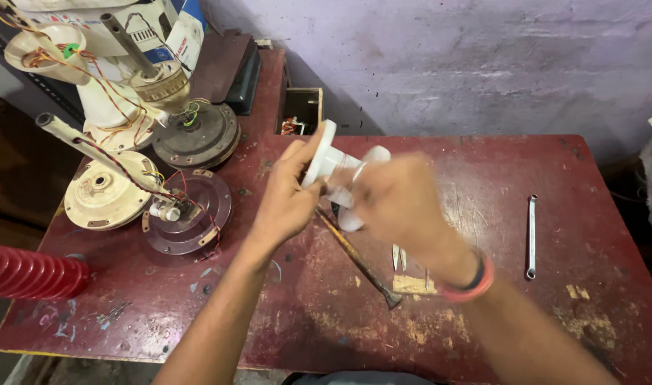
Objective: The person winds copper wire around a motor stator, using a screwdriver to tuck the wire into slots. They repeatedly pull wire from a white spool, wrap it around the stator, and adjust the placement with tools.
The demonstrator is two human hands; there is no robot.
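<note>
Above the red table (483, 164), my left hand (286, 203) pinches the white plastic part (327, 160) by its rim; right hand (397, 203) wraps the other end, blurred. I'd steady the rim, twist gently, clear of the screwdriver (358, 260).

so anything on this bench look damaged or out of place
Yes. The red table top is badly worn, its paint chipped to bare patches near the front. At the left, opened fan motors lie with loose wires trailing. Both hands hold a white plastic part, too blurred to judge.
</note>
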